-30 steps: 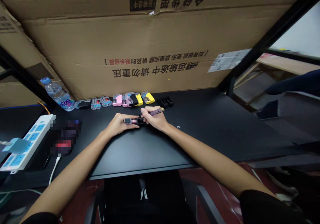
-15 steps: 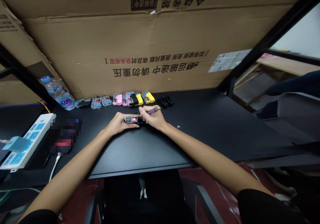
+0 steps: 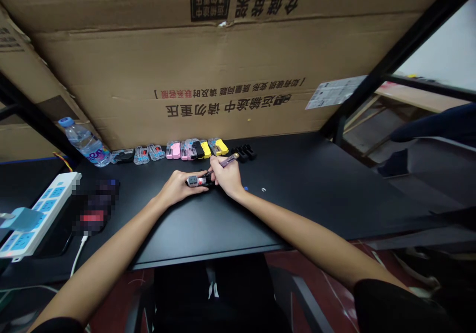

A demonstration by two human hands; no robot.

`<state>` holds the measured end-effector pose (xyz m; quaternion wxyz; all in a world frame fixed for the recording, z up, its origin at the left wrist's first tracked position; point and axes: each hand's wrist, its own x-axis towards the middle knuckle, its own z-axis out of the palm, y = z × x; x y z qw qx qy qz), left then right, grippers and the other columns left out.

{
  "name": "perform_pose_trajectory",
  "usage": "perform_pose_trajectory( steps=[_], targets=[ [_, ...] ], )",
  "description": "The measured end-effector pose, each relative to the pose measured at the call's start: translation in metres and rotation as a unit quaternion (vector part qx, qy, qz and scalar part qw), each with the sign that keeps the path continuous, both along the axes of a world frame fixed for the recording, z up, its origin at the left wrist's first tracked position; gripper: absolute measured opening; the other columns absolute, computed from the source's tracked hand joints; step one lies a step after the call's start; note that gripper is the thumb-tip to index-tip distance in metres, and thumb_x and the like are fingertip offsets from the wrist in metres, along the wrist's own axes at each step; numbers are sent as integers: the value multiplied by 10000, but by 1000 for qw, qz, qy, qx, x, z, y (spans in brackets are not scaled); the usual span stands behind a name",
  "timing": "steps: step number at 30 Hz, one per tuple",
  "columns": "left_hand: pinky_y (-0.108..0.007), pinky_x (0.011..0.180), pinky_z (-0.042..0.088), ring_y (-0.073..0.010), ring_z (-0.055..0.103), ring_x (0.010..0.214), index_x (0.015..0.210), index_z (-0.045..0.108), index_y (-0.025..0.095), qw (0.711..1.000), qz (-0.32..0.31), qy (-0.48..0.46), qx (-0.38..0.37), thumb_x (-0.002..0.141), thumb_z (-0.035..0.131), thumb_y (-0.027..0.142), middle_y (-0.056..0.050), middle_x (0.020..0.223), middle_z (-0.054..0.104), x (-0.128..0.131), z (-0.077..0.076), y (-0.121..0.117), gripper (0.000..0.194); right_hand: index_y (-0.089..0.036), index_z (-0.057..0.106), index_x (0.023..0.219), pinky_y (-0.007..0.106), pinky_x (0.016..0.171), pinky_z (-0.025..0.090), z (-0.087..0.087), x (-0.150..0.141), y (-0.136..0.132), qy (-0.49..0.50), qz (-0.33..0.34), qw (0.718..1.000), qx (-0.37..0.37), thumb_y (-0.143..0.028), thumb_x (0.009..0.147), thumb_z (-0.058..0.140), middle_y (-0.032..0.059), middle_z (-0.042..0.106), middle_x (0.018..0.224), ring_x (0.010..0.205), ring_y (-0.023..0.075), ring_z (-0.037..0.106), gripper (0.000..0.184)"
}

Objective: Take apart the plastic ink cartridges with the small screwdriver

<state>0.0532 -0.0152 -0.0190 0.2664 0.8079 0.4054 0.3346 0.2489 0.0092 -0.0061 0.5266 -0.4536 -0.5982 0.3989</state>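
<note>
My left hand [image 3: 179, 186] is closed around a small clear-and-black plastic device [image 3: 203, 180] with a grey end, held just over the dark table. Between the thumb and fingers of my right hand [image 3: 227, 175] is a slim purple-grey pen-shaped tool [image 3: 228, 160] with a gold end cap. It is tilted with the cap up to the right, and its lower end meets the device's right part. My fingers hide the tip. A tiny blue piece [image 3: 246, 188] and a small white piece [image 3: 264, 189] lie right of my right wrist.
Along the cardboard [image 3: 208, 119] at the back stand several small plastic devices, among them a pink one [image 3: 173, 150] and a yellow one [image 3: 218, 147]. Black parts [image 3: 243, 153] lie to their right. At left are a water bottle [image 3: 85, 142], a power strip [image 3: 40, 214] and a phone [image 3: 97, 206].
The view has shifted slightly. My right hand has turned a little with the tool, and the blue piece beside my wrist now shows. Both hands keep their hold.
</note>
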Motion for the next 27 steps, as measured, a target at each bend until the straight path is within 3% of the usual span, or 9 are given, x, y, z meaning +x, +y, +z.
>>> perform_pose_trajectory(
  steps=[6,9,13,19,22,27],
  targets=[
    [-288,752,606,-208,759,743,1279,792,155,999,33,-18,-37,805,869,502,-35,979,850,-1,-1,4,592,-196,628,620,222,370,384,-5,6,9,21,17,1000,10,-473,964,604,-5,597,463,334,98,484,442],
    [-311,745,614,-209,747,706,1269,796,150,997,47,-29,-59,780,876,533,-26,898,844,-1,1,3,627,-194,638,642,223,369,378,-6,16,17,28,-7,999,26,-499,969,621,0,607,479,344,101,494,448],
    [-326,803,621,-213,758,754,1158,834,134,990,54,-83,-98,734,909,500,-67,935,842,-1,9,0,564,-188,647,637,221,361,347,-3,33,28,23,-46,997,55,-469,969,630,-2,598,478,338,96,482,435],
    [-330,781,622,-217,739,759,986,818,120,961,182,-185,-99,688,931,472,-71,822,796,-9,21,2,474,-198,614,574,217,361,319,5,49,39,11,-73,996,49,-436,934,627,-12,556,433,324,87,433,431],
    [-314,720,620,-186,709,684,1016,777,122,945,221,-217,-105,703,917,511,-41,776,756,-14,18,7,518,-205,595,533,229,385,346,6,50,40,-31,-45,998,30,-435,905,625,-17,512,390,328,99,429,438],
    [-300,633,636,-165,693,658,1162,753,130,934,193,-262,-145,720,900,559,-34,808,739,-14,12,12,634,-210,552,506,243,466,410,-2,46,39,-126,28,991,37,-404,893,608,0,559,442,412,127,528,437]
  ],
)
